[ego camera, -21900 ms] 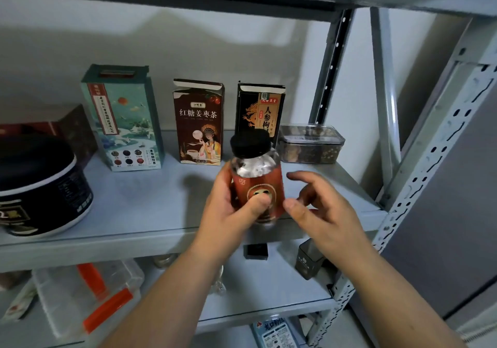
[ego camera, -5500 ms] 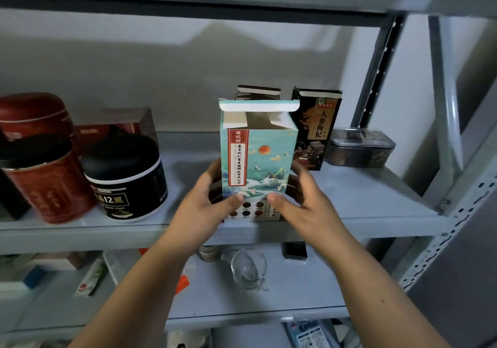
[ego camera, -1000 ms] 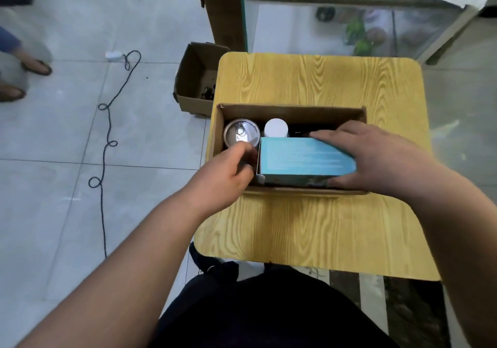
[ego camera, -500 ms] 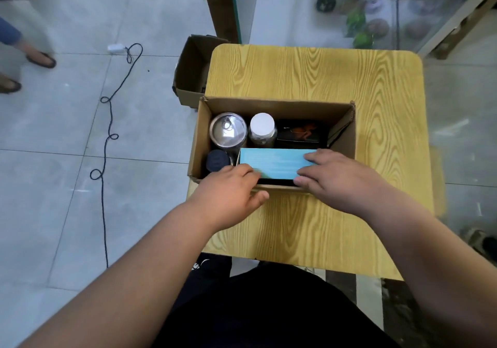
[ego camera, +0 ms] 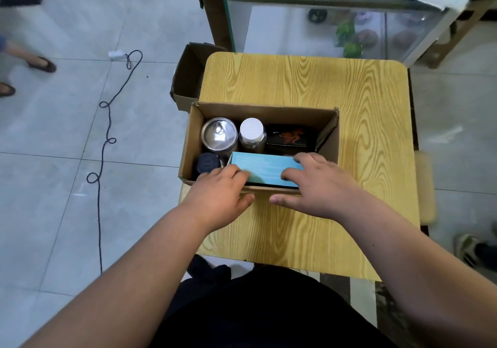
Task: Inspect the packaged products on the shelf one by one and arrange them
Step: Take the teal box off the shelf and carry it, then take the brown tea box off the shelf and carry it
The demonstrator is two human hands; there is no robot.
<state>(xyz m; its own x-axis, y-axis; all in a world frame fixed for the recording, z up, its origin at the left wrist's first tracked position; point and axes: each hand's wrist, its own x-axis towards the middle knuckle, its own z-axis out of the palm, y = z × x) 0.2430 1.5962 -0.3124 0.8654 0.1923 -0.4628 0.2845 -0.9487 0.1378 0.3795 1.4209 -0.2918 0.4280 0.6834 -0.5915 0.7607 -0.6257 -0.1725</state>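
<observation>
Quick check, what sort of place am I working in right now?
Probably a small shop or its back room: a glass display cabinet stands behind the wooden table, the floor is grey tile, and a cardboard box of packaged goods sits on the table.

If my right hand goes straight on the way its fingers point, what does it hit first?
The right hand points left over the blue box, whose top its fingers seem to touch. Going on, it would probably meet the left hand at that box's left end, though depth is unclear.
</observation>
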